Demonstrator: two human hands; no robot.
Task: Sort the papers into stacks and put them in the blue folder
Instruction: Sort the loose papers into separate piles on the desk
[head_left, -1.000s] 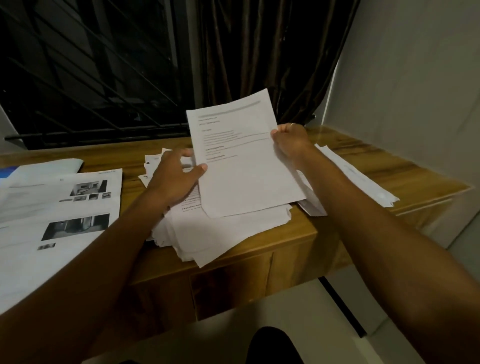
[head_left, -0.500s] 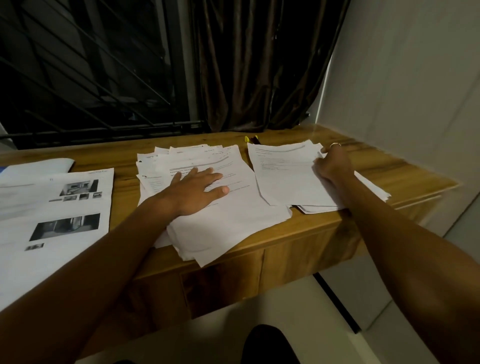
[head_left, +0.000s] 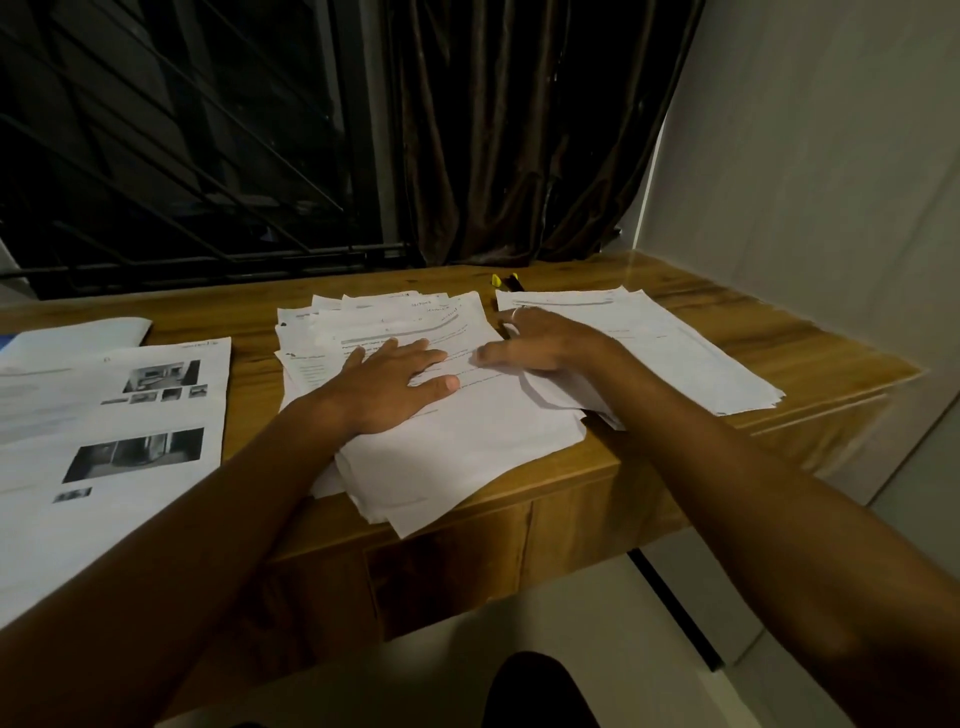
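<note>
In the middle of the wooden desk sits the messy paper pile, with the left hand flat on it.

The pile's long axis runs from the desk's front edge toward the window, fanned at the far end, near corner hanging over the front edge. The left fingers are straight and slightly spread, pressing down. The right hand is at the top sheet's right edge, too blurry to tell if it's pinching. Just right of that is a second stack, angled far-left to near-right. The photo sheets are off to the left.
</note>
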